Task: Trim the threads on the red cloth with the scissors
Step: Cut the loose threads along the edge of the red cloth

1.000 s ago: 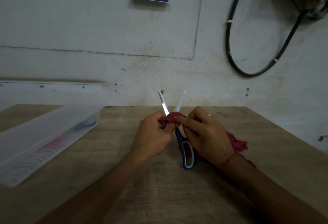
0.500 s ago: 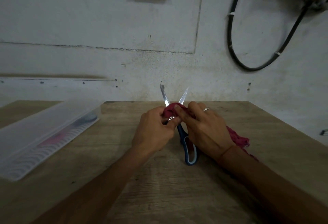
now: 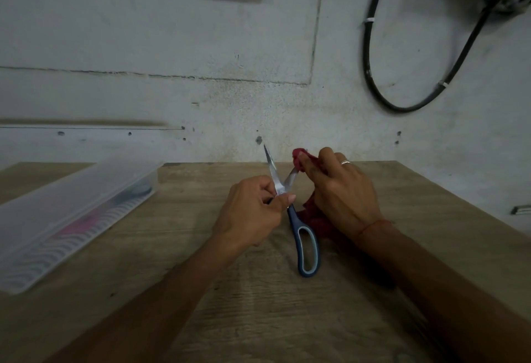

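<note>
While left hand (image 3: 250, 213) is gripping scissors (image 3: 294, 220) near pivot, fingers curled round shank, blades are standing apart, tips pointing far, likely for short controlled snip. Right hand (image 3: 344, 196) is pinching cloth (image 3: 311, 213) by upper fold, holding it raised just right of blades, rest trailing onto worktop (image 3: 258, 305), probably offering thread to open edge. Against half second ago: cloth no longer bunching between both hands at blade crossing; right hand carrying it up and rightward.
</note>
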Demonstrator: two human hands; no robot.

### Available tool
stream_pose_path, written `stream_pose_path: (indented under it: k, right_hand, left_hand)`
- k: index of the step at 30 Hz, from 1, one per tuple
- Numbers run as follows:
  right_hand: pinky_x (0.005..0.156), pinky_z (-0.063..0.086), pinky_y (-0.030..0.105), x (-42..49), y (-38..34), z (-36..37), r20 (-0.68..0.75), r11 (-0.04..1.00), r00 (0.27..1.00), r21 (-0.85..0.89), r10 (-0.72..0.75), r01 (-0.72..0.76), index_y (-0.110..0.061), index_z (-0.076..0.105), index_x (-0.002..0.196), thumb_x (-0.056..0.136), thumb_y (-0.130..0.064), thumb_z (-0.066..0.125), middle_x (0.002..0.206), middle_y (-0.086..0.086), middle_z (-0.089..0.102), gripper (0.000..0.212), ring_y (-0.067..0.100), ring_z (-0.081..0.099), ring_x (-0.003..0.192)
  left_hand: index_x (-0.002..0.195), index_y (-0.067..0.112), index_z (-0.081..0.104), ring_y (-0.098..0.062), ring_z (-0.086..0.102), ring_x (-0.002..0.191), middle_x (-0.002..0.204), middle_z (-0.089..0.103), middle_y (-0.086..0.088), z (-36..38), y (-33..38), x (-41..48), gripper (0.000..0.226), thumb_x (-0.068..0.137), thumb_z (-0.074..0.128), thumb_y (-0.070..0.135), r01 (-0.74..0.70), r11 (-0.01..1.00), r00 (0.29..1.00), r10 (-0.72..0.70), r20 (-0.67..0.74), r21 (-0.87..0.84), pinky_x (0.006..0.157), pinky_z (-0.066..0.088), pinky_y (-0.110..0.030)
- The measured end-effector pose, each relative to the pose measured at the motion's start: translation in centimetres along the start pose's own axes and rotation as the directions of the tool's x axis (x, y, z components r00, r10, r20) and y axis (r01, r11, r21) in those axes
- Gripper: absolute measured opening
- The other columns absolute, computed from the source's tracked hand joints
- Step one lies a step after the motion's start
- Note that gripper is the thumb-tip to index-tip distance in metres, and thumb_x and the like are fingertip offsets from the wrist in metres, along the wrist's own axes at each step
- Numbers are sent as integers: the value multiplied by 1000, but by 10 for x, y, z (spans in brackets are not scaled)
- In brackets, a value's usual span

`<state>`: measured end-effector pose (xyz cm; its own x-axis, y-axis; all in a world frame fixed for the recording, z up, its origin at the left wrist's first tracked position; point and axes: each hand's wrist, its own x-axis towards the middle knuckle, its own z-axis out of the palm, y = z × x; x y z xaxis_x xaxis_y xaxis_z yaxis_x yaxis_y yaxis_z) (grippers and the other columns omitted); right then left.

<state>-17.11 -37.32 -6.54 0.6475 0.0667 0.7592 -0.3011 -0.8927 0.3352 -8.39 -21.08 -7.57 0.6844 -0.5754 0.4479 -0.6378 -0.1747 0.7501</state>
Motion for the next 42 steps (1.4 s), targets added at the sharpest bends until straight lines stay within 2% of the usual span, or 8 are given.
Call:
stream_pose_path:
  k: [3,6,8,11,14,20,35,42]
  right_hand:
    - [51,44,35,-2,4,3,8,997,997,23,76,-77,-4,57,131,76,-21,61,94,16,53,58,28,51,68]
    - [56,41,30,-6,15,5,70,901,922,193,382,-388,-16,47,136,93,-12,51,96,4,45,44,16,47,71]
    - [63,41,22,-9,27,6,157,657,773,440,615,-613,-14,51,133,100,-18,49,97,-1,51,34,11,52,74]
    - [66,50,20,-11,35,6,459,-23,481,740,747,-672,-13,59,118,95,-24,61,104,6,67,25,15,66,90]
    - [64,52,21,-9,33,1,597,-231,465,743,654,-629,-10,65,112,93,-21,64,102,7,71,22,16,67,90]
    - [96,44,35,-6,37,-10,683,-357,532,722,500,-592,-15,73,109,94,-21,55,109,1,73,24,18,62,106]
    - [76,47,28,-2,23,-9,696,-389,606,717,384,-578,-10,70,101,90,-5,57,89,1,70,18,16,61,84]
    - [67,58,27,-6,-3,-14,552,43,767,802,327,-595,-10,74,93,88,-24,70,89,8,74,16,19,71,79]
  left_hand:
    - [71,14,55,-4,42,29,58,58,-5,3,-2,0,34,90,70,38,103,992,990,-95,101,-74,35,38,-20]
    - [72,15,53,-11,41,31,57,55,-6,5,-5,-1,35,89,71,39,198,969,971,-174,161,-146,39,41,-25]
    - [72,13,52,-16,41,34,57,55,-7,3,-6,-1,35,90,71,36,227,952,966,-193,173,-205,40,41,-28]
    - [77,9,52,-20,45,33,60,63,-9,-2,-8,-1,31,92,70,30,240,930,961,-187,202,-280,39,39,-28]
    - [78,7,52,-20,51,32,65,70,-12,-6,-8,0,29,93,69,26,249,917,954,-176,244,-311,37,41,-25]
    - [88,0,56,-20,51,33,68,71,-15,-19,-12,5,28,93,68,25,249,917,960,-193,201,-312,38,42,-26]
    - [87,0,59,-20,48,33,64,69,-12,-19,-13,4,26,94,66,24,232,916,966,-177,191,-326,40,41,-27]
    - [86,5,61,-23,50,38,64,68,-10,-16,-6,1,27,102,52,25,206,903,964,-120,239,-377,42,41,-28]
